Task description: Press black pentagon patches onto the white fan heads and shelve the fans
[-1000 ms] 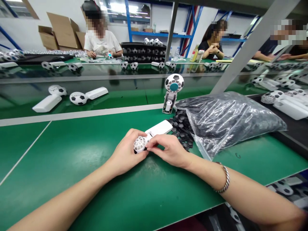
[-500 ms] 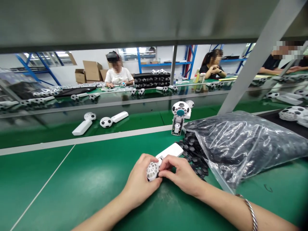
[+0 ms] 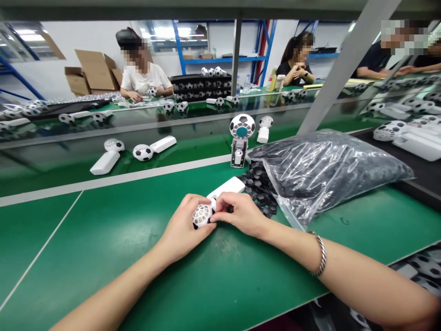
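Note:
My left hand (image 3: 182,227) is curled around the round head of a white football-patterned handheld fan (image 3: 201,215), which rests on the green table. Its white handle (image 3: 230,185) points away to the upper right. At the right side of the head, the thumb and index finger of my right hand (image 3: 239,212) pinch a small black piece, mostly covered by the fingertips, against the shell. Just beyond the handle lies a pile of loose black pentagon pieces (image 3: 260,186), spilling from a clear plastic bag (image 3: 330,174).
An opened fan with a teal disc (image 3: 242,132) stands behind the pile. Finished-looking fans (image 3: 143,152) lie on the belt (image 3: 193,158) beyond a pale rail. A black tray (image 3: 396,177) with fans is at right. A slanted grey post (image 3: 347,69) rises there. Several co-workers (image 3: 146,76) sit opposite.
My view has tilted down and shifted, so the scene sits higher and further left. Both hands stay at the fan head, in nearly the same pose.

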